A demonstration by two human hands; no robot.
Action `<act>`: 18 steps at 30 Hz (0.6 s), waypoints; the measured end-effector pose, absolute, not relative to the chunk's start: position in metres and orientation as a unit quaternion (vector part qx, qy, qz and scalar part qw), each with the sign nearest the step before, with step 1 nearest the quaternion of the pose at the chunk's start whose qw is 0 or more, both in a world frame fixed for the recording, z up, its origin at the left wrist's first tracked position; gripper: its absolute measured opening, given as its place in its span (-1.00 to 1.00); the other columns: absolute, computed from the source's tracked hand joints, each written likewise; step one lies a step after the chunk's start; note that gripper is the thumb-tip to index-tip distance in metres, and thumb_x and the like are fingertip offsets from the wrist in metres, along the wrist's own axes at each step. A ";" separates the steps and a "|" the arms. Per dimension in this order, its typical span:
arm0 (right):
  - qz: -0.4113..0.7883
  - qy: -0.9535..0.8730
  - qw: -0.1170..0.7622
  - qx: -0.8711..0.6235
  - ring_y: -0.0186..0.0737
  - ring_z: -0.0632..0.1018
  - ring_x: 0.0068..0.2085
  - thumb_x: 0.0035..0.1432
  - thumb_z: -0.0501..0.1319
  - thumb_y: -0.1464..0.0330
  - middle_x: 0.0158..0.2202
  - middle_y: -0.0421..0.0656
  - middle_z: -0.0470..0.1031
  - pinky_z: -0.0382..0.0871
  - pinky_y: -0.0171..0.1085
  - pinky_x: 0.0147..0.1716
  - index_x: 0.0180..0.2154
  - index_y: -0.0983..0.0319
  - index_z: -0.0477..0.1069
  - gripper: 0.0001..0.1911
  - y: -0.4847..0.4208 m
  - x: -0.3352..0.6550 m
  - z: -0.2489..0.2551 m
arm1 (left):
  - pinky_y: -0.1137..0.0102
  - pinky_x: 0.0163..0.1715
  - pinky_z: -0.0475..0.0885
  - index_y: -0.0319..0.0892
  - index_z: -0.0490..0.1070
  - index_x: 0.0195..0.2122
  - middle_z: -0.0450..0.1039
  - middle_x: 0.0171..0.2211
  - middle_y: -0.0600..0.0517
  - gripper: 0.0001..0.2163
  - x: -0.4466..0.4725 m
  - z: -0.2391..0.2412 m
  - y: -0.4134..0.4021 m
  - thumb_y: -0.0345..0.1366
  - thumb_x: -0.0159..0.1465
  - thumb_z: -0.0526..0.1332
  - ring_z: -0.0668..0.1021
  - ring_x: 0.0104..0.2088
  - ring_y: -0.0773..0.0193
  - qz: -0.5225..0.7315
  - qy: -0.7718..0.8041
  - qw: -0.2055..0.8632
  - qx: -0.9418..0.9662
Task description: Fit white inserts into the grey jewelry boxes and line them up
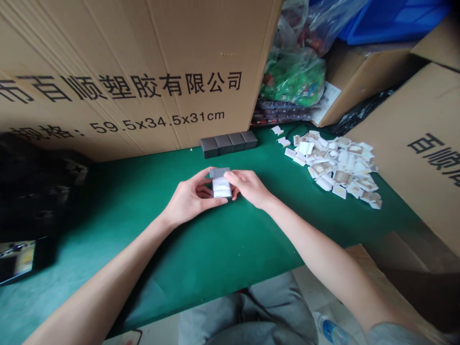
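Observation:
Over the middle of the green table I hold a small dark grey box (pixel 220 171) with a white folded card insert (pixel 221 186) showing in it. My left hand (pixel 192 196) wraps round the box's left side, thumb along its near edge. My right hand (pixel 247 186) grips the right side, its thumb pressing on the white insert. Some of the right fingers are hidden behind the box. Just beyond my hands, several closed dark grey boxes (pixel 229 145) stand in a row against the big carton.
A loose heap of white card inserts (pixel 341 165) lies on the green table (pixel 215 258) at the right. A large cardboard carton (pixel 136 62) walls off the back. Another carton (pixel 424 139) borders the right. Plastic bags (pixel 294 76) sit at the back right. Black items (pixel 32 187) stand at the left.

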State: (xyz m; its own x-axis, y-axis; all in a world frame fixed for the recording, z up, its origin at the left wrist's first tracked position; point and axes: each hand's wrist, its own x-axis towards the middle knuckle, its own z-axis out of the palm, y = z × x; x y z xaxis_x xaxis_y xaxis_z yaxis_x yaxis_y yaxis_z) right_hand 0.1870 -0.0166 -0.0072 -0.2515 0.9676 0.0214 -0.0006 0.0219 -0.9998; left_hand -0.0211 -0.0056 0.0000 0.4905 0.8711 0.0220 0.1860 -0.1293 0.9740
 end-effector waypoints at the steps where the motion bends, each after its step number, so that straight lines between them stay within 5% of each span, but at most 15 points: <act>1: 0.554 -0.565 0.436 -0.428 -0.38 0.49 -0.48 0.18 0.26 -0.12 -0.44 -0.18 0.49 0.45 -0.41 -0.58 -0.24 0.31 0.56 -0.43 -0.017 0.187 -0.007 | 0.31 -0.29 0.60 -0.16 0.31 0.30 0.62 -0.13 -0.08 -0.17 -0.021 0.000 -0.005 -0.15 0.01 0.55 0.61 -0.33 0.20 0.321 0.388 0.533 0.681; 18: 0.559 -0.565 0.422 -0.436 -0.36 0.51 -0.45 0.12 0.31 -0.10 -0.37 -0.12 0.56 0.48 -0.40 -0.58 -0.18 0.33 0.60 -0.40 -0.017 0.189 -0.006 | 0.30 -0.29 0.59 -0.16 0.35 0.27 0.61 -0.14 -0.08 -0.23 -0.022 0.002 -0.006 -0.12 0.04 0.53 0.62 -0.32 0.19 0.313 0.385 0.527 0.690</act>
State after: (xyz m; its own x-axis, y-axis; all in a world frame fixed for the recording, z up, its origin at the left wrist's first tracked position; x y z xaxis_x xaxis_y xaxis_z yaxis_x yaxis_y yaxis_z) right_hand 0.1889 -0.0170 -0.0055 -0.2632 0.9647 -0.0106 0.0223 -0.0049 -0.9997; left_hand -0.0216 -0.0056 0.0024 0.5080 0.8610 0.0263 0.2009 -0.1481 0.9684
